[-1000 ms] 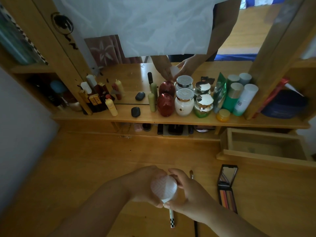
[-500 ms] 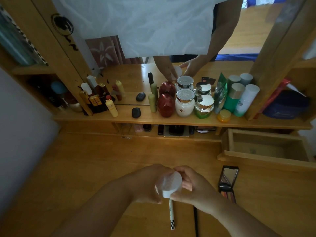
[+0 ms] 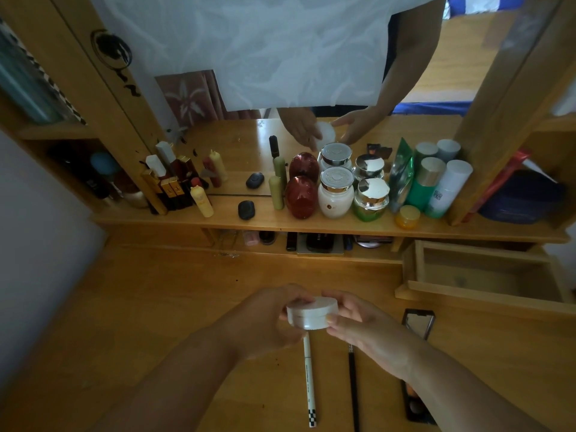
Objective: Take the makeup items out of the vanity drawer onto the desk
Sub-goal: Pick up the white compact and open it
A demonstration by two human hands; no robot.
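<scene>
A round white compact (image 3: 311, 312) hangs flat above the desk, gripped from both sides by my left hand (image 3: 268, 319) and my right hand (image 3: 364, 332). Below it on the wooden desk (image 3: 156, 307) lie a white pencil with a checkered end (image 3: 310, 385) and a thin dark brush (image 3: 352, 388). An open eyeshadow palette with a mirror (image 3: 417, 325) lies to the right, partly hidden by my right forearm. The open vanity drawer (image 3: 486, 275) at the right shows a bare wooden bottom.
A shelf (image 3: 311, 226) in front of the mirror carries several jars, bottles and lipsticks. Small items sit in the slot beneath it. The mirror shows a person's white shirt and hands. A pale wall runs along the left.
The compact has turned from face-up toward me to lying flat, and both hands have risen slightly away from me with it.
</scene>
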